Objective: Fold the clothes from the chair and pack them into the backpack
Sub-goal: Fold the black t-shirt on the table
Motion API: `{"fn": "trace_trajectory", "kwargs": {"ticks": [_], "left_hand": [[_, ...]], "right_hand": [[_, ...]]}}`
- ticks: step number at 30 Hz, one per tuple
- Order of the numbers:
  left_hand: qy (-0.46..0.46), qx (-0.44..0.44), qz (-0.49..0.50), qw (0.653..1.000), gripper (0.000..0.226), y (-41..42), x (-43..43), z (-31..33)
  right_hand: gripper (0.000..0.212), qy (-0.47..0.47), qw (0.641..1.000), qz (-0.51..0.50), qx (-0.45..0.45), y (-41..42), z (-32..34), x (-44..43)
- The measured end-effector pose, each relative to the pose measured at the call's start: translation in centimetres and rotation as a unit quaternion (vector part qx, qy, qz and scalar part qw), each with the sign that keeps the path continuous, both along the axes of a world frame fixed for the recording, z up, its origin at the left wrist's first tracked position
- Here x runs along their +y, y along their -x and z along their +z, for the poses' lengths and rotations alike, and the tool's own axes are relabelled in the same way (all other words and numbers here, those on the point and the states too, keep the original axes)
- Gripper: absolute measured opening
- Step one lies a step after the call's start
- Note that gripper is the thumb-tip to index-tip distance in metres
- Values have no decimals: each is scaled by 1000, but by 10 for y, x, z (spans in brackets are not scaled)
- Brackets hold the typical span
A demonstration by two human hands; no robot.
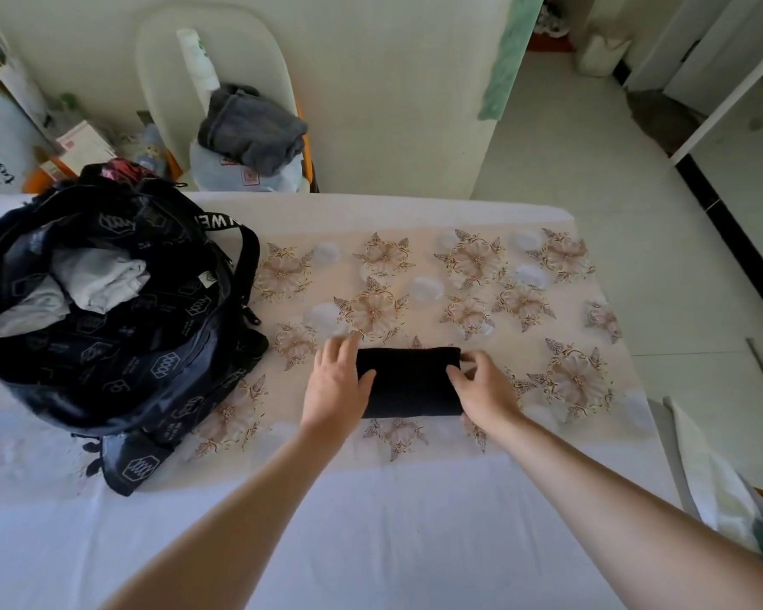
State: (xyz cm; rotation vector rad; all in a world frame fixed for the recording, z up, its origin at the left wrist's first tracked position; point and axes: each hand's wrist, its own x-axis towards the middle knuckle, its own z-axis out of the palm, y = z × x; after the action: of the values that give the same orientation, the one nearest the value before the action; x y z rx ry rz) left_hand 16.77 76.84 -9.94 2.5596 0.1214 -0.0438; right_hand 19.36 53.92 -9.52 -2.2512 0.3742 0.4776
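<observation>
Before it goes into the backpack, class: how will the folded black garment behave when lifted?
Probably floppy: the black garment is soft cloth, so its folds may slip open. Likely light, being a compact bundle. Lying flat, it shouldn't roll.

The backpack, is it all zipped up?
No, the backpack gapes open at the top, and pale grey clothes stick out of it.

A folded black garment [408, 383] lies flat as a compact rectangle on the floral cloth [525, 301]. To its left the dark patterned backpack [120, 345] sits open, with pale grey clothes [98, 279] bulging from its mouth. Beyond, a crumpled grey garment [250, 127] is heaped on the white chair [159, 68].
</observation>
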Motion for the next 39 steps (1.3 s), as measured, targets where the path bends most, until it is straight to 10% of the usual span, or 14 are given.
{"fn": "trace_trajectory", "kwargs": {"ticks": [5, 11, 18, 26, 31, 39], "left_hand": [[-164, -55, -200, 964, 53, 2, -38, -16], [-132, 86, -202, 967, 62, -5, -39, -29], [98, 155, 94, 978, 69, -13, -54, -17], [304, 304, 308, 849, 53, -42, -30, 17], [295, 286, 120, 904, 21, -31, -20, 36], [240, 138, -128, 953, 46, 30, 2, 63]], "right_hand": [[47, 233, 908, 205, -282, -6, -12, 14], [86, 208, 892, 382, -125, 0, -38, 17], [70, 150, 918, 364, -53, -10, -33, 18], [65, 41, 961, 273, -36, 11, -21, 13], [75, 102, 954, 264, -99, 20, 8, 7], [98, 225, 873, 426, -79, 31, 60, 20]]}}
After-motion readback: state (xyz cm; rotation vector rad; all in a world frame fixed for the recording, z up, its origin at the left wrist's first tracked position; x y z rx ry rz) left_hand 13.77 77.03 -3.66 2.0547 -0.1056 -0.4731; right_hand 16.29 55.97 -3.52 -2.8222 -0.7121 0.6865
